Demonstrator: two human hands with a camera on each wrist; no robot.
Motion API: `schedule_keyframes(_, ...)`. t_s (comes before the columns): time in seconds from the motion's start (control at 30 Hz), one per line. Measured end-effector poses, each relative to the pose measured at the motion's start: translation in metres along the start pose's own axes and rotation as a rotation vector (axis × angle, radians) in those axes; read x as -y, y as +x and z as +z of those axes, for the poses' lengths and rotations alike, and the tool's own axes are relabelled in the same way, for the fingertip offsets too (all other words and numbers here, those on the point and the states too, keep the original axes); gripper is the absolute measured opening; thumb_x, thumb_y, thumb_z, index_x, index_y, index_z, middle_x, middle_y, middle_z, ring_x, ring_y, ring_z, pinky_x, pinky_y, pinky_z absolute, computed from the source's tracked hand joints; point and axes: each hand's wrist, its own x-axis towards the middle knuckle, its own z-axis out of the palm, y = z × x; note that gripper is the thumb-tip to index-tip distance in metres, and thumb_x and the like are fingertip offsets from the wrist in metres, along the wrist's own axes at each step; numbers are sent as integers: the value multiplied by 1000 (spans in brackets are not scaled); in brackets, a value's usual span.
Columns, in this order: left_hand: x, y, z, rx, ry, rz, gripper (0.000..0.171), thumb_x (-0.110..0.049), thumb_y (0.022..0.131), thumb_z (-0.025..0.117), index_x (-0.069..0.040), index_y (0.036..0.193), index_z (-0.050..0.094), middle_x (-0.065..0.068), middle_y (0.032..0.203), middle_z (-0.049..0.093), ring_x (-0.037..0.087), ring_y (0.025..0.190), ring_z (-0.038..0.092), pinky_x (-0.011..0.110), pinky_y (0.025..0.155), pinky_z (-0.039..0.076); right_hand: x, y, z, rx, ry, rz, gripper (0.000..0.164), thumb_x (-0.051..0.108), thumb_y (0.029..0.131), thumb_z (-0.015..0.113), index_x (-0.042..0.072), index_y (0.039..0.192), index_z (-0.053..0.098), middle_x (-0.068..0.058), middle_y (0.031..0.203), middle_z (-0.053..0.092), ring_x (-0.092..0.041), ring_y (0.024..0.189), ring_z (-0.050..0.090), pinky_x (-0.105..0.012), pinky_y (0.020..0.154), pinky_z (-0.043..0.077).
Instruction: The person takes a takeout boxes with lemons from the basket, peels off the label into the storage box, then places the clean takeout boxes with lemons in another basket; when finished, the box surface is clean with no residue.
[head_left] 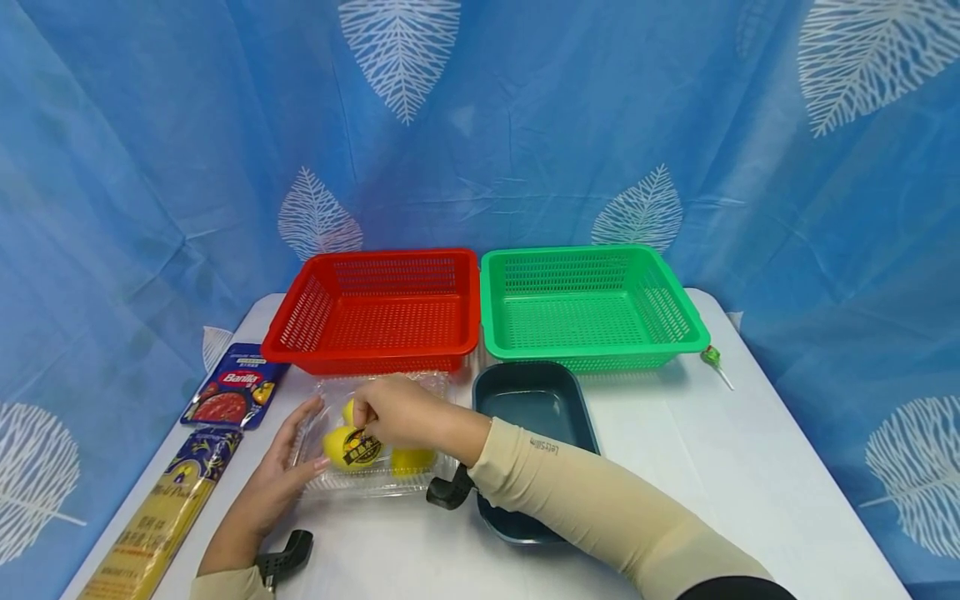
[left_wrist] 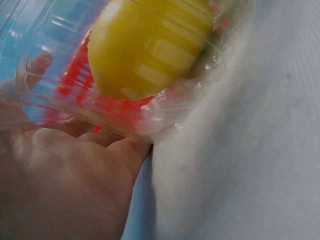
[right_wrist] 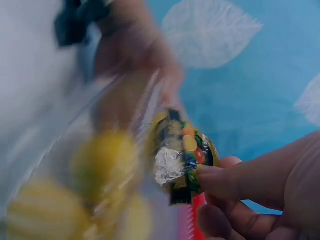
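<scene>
A clear plastic clamshell box (head_left: 375, 486) with yellow lemons (head_left: 339, 446) inside sits in front of the red basket. My left hand (head_left: 273, 483) grips its left side, thumb toward the lid; through the plastic in the left wrist view a lemon (left_wrist: 145, 47) shows close to the palm (left_wrist: 75, 175). My right hand (head_left: 405, 412) reaches across above the box. Between its thumb and fingers it pinches the edge of a round black and gold sticker (right_wrist: 182, 157) with fruit pictures. Whether the sticker still touches the lid cannot be told.
Behind stand a red basket (head_left: 300, 360) and a green basket (head_left: 600, 354). A dark blue tray (head_left: 536, 404) lies under the right forearm. At left are a Barilla sauce pouch (head_left: 234, 387) and a spaghetti pack (head_left: 157, 525); a lollipop (head_left: 712, 358) lies far right.
</scene>
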Motion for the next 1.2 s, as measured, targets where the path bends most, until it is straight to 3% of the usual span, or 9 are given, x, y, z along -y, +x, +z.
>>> schedule_keyframes(0.17, -2, -1, 0, 2, 3, 11, 81, -15, 85, 67, -30, 149, 20, -5, 153, 14, 23, 139, -4, 74, 95, -4, 7, -17, -17, 17, 83, -141, 16, 6, 84, 70, 19, 81, 61, 12, 75, 55, -3, 69, 50, -11, 63, 42)
schedule_keyframes(0.5, -1, -1, 0, -24, 23, -35, 84, -19, 82, 69, -32, 149, 21, -9, 153, 15, 21, 139, -4, 74, 94, -3, -10, -55, -49, -12, 319, -143, 12, 8, 84, 71, 15, 85, 62, 10, 78, 60, -5, 70, 56, -16, 63, 49)
schedule_keyframes(0.8, -1, -1, 0, -21, 37, -44, 84, -20, 82, 70, -34, 148, 21, -9, 153, 16, 21, 140, -3, 74, 95, -1, -44, -102, -81, -140, 559, 1, 7, -1, 85, 67, 1, 91, 63, -12, 84, 62, -31, 71, 58, -33, 60, 51)
schedule_keyframes(1.03, -2, 0, 1, -20, 42, -50, 85, -21, 81, 70, -34, 149, 20, -10, 153, 16, 21, 140, -4, 74, 94, -3, -107, -118, -73, -203, 578, 118, 10, 5, 84, 70, 6, 92, 64, -8, 86, 63, -27, 73, 60, -42, 62, 54)
schedule_keyframes(1.2, -2, 1, 0, -15, 36, -60, 85, -20, 81, 70, -34, 149, 20, -10, 153, 15, 21, 140, -4, 74, 95, -1, -130, -132, -72, -199, 570, 170, 11, 8, 83, 71, 6, 92, 65, -9, 84, 63, -31, 71, 60, -50, 64, 53)
